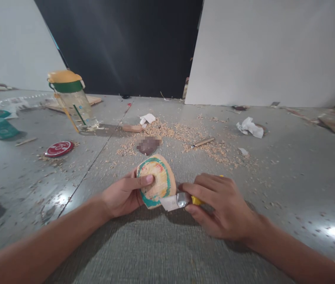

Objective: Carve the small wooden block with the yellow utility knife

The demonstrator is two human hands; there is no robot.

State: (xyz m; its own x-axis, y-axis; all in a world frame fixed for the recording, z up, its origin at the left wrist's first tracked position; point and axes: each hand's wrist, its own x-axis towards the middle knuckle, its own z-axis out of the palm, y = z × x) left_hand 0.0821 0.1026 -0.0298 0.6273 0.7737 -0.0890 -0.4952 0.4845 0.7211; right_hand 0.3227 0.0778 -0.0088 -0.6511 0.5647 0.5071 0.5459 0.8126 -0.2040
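Observation:
My left hand [129, 191] grips a rounded wooden piece [158, 179], thumb on its face and fingers behind. Teal paint rings that face, with yellow and red smears on bare wood in the middle. In my right hand [217, 205] is a utility knife [182, 200] with a yellow handle, mostly covered by the fingers. Its wide blade points left and meets the lower right edge of the wooden piece. Both hands are held above the grey floor.
Wood shavings [173, 132] lie scattered ahead, around a small carving tool [203, 142], a wooden block [132, 128] and crumpled tissue [250, 127]. To the left are a bottle [74, 104], a red round lid [59, 148] and a teal container [0, 128]. White panels [268, 51] stand behind.

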